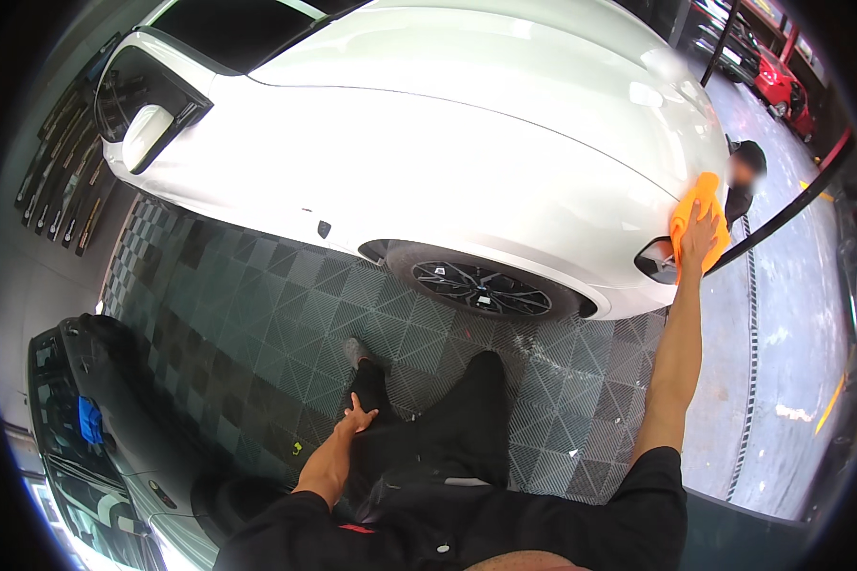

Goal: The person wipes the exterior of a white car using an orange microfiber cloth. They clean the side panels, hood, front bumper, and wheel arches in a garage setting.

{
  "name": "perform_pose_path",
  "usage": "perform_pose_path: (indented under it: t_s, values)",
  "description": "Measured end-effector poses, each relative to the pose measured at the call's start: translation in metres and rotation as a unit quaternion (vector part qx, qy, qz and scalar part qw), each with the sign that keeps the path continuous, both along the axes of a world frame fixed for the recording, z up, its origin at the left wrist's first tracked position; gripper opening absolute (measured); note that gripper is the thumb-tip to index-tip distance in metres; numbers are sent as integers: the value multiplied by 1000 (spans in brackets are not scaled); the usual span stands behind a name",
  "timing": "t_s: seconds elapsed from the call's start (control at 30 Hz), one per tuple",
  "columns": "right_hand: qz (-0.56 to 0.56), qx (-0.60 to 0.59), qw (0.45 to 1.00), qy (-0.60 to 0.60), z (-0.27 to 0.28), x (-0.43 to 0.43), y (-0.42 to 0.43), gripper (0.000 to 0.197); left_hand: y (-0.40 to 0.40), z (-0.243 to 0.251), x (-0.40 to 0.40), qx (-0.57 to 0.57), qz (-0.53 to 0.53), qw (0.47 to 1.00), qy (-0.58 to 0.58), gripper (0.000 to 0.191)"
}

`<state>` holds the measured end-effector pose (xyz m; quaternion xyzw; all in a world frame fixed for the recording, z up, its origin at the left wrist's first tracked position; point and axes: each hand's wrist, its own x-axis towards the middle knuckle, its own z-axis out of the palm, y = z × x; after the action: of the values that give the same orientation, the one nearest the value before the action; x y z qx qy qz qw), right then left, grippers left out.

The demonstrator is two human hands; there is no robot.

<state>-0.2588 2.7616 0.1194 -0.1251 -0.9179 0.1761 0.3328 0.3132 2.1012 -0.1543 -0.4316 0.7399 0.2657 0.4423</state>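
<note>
My right hand (698,235) lies on an orange cloth (707,187), pressing it against the front corner of a white car (500,164). A dark headlight (655,261) shows just left of the cloth, partly covered by it. Below and to the left is the front wheel (482,289), with black spokes and a dark tire. My left hand (361,415) rests on my left leg in black trousers, its fingers apart and holding nothing.
Behind me at lower left stands a dark car (125,428) with a blue cloth (90,420) on it. Ribbed floor tiles (278,300) lie underfoot. Another person (746,171) is beyond the white car's front. A black pole or hose (778,223) curves at the right. A red car (782,86) is farther off.
</note>
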Motion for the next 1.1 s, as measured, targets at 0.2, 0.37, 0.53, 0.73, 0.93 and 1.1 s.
perform_pose_path:
  t_s: [0.2,0.37,0.53,0.73,0.93,1.1]
  values:
    - [136,71,983,101,59,32,-232,62,-21,-1,-15,33,60,996,50,122]
    - [193,161,956,151,97,42,-432,59,-43,-4,-20,-7,80,996,50,120]
    - [249,239,926,152,123,41,-605,60,-58,-1,-14,-48,98,990,92,115]
    - [317,287,886,177,140,23,-792,65,-73,-10,3,-54,126,977,163,111]
    - [331,342,858,195,148,10,-937,67,-86,-5,2,-43,166,965,196,107]
    - [345,339,838,252,155,1,-1028,65,-96,-10,7,-42,203,949,236,103]
